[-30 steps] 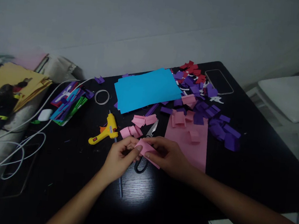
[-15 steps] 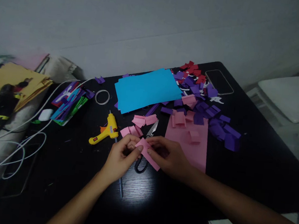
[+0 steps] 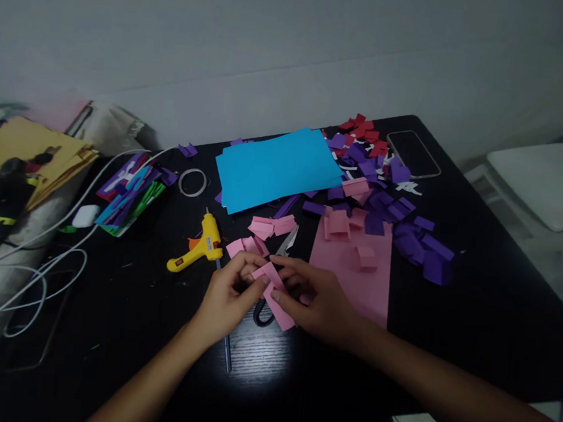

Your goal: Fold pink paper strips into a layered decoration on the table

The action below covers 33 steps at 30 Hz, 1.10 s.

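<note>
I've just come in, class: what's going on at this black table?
A person holds a piece of pink paper with the left hand and right hand. Scissors lie on the table below it. A pink sheet, partly hidden by the right hand, bears smaller pink pieces. A yellow glue gun lies to the left, blue sheets farther back.

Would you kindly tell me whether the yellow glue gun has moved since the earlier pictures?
No: the yellow glue gun keeps its place relative to the blue sheets.
</note>
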Motion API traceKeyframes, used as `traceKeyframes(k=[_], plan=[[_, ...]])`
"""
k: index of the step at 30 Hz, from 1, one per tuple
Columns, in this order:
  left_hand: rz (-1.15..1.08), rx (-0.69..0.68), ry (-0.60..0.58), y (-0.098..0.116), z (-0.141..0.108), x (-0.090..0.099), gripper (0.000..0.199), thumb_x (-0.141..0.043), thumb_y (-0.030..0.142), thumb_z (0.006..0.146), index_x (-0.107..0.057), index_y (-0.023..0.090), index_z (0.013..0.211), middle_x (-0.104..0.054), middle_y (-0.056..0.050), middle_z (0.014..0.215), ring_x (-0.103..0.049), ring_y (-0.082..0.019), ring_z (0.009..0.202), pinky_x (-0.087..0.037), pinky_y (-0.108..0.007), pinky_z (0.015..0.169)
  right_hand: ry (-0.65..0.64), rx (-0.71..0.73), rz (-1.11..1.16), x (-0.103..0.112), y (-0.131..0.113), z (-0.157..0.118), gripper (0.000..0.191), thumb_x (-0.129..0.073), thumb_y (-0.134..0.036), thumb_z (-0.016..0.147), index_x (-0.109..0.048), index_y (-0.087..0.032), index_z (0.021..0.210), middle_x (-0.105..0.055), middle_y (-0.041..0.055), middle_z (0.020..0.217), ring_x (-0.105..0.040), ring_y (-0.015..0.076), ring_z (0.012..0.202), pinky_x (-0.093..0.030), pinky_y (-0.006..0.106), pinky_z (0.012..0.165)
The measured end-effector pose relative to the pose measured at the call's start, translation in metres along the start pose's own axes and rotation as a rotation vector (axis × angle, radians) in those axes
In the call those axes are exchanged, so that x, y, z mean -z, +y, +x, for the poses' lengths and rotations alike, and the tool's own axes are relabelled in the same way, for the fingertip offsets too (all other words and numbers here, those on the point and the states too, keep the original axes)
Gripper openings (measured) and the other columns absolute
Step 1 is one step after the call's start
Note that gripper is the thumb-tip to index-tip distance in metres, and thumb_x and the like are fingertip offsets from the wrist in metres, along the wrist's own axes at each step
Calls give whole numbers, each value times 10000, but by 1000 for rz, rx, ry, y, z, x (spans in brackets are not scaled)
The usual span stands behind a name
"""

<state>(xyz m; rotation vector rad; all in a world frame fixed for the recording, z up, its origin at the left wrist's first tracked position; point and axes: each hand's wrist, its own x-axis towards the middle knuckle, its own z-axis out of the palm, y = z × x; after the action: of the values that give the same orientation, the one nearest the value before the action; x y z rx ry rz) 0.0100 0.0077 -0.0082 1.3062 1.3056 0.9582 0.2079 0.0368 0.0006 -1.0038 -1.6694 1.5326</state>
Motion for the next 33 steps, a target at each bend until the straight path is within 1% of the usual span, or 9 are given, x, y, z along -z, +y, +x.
traceKeyframes(k=[3,6,9,11,15,19,25,29,33], plan=[[-64,29,-7,1,0,-1,219,-685,344,952,-610,198,1097,-603,23,758,-550,-120,627,-457,-227,587,-15,-9,19,2,1,1,420,-689,-262,899,-657,-218,1316,-778,43,954,-681,147,715,-516,263,592],[-134,51,-30,3,0,-2,252,-703,334,937,-590,198,1117,-569,50,693,-524,-107,585,-433,-212,572,18,-66,114,3,2,3,244,-668,-306,927,-701,-193,1140,-765,53,952,-707,164,773,-562,291,663],[-171,49,-44,5,0,-2,258,-715,319,928,-585,188,1109,-562,56,679,-517,-97,589,-418,-202,587,35,-155,231,4,2,6,165,-704,-327,900,-689,-168,944,-705,24,840,-679,141,690,-579,287,649],[-184,47,-50,6,1,-2,251,-723,314,922,-590,183,1091,-556,58,675,-510,-91,589,-406,-195,589,23,-192,274,5,1,8,165,-729,-319,876,-676,-163,894,-667,-1,770,-656,127,648,-574,275,634],[-180,50,-64,8,1,-2,229,-729,311,918,-608,181,1063,-555,55,682,-503,-91,597,-397,-193,590,11,-244,307,7,2,10,187,-757,-320,848,-675,-154,875,-666,-5,729,-651,125,631,-565,271,629],[-139,21,-70,9,0,-1,188,-718,273,924,-630,195,1071,-533,61,682,-491,-92,602,-389,-187,580,-4,-271,351,7,5,10,211,-785,-336,823,-684,-153,856,-678,-2,723,-648,124,616,-556,273,623],[4,-59,-136,10,0,2,112,-683,234,938,-684,197,1043,-616,18,757,-539,-110,639,-417,-208,587,1,-296,375,8,4,10,192,-795,-313,795,-702,-154,849,-683,-5,715,-641,119,606,-535,267,613],[125,-84,-140,11,1,4,90,-666,241,948,-725,188,990,-654,-15,832,-573,-124,690,-448,-226,627,-5,-263,360,9,3,11,164,-776,-303,807,-728,-155,857,-696,5,753,-625,116,619,-504,263,609],[107,-66,-125,11,1,4,108,-678,267,944,-721,179,989,-638,-5,784,-576,-124,675,-456,-222,622,8,-220,320,9,4,12,143,-758,-303,828,-746,-164,860,-704,10,774,-605,120,657,-473,261,618]])
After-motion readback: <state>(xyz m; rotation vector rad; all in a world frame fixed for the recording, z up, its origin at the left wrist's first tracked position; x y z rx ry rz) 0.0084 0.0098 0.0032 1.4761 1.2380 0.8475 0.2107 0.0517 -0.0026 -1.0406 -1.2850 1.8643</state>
